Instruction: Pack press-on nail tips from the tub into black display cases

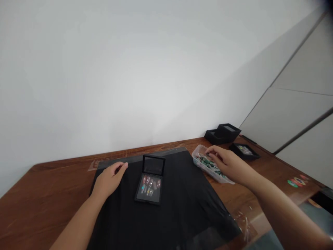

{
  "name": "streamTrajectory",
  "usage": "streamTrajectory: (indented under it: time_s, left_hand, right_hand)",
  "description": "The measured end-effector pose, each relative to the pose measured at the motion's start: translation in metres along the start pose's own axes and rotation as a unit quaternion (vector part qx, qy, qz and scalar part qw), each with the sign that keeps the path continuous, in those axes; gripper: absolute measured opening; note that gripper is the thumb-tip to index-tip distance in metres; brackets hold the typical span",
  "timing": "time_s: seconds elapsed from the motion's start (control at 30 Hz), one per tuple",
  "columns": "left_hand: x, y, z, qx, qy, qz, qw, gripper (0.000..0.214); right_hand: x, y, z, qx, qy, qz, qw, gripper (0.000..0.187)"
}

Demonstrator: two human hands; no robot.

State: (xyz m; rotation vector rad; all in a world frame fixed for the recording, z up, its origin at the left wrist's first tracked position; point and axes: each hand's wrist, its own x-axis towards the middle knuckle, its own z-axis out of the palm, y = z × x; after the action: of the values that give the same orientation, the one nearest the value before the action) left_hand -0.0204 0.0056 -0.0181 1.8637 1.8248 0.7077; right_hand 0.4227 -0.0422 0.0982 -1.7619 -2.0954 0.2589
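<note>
My right hand (226,162) is over a clear plastic tub (227,180), with its thumb and fingertips pinched on a small dark piece (208,154). Inside the tub lie many small green, white and reddish pieces (208,163). My left hand (109,178) hovers or rests at the left of a black mat, fingers curled and tips together; whatever they may hold is too small to see. Between the hands stands an open black case (148,201) with its clear-windowed lid (154,164) raised. Several decorated false nails (151,184) lie in rows in the case.
The black mat (125,222) covers the middle of the brown wooden table (41,201). Black boxes (221,133) are stacked at the back right, with another box (245,151) holding nail-like pieces before them. Colourful round stickers (298,181) lie at right. A white wall (130,76) stands behind.
</note>
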Motion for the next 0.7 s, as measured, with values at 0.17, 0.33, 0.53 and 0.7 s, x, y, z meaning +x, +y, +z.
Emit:
streamTrajectory:
  time_s: [0.17,0.33,0.53,0.7]
  left_hand:
    - [0.003,-0.004,0.002,-0.036,0.035,-0.001,0.999,0.054]
    - [-0.007,0.009,-0.003,-0.052,0.11,0.0,0.993,0.053]
    - [-0.038,0.044,0.003,-0.068,0.199,0.126,0.97,0.042]
    - [-0.057,0.07,0.018,-0.133,0.198,0.229,0.944,0.026]
  right_hand:
    - [-0.027,-0.082,0.014,0.091,0.032,-0.09,0.991,0.021]
    - [-0.018,-0.117,0.055,0.135,-0.016,-0.139,0.981,0.019]
    - [0.003,-0.113,0.106,0.143,0.038,-0.141,0.979,0.018]
    - [-0.004,-0.127,0.13,0.226,0.137,-0.169,0.95,0.011]
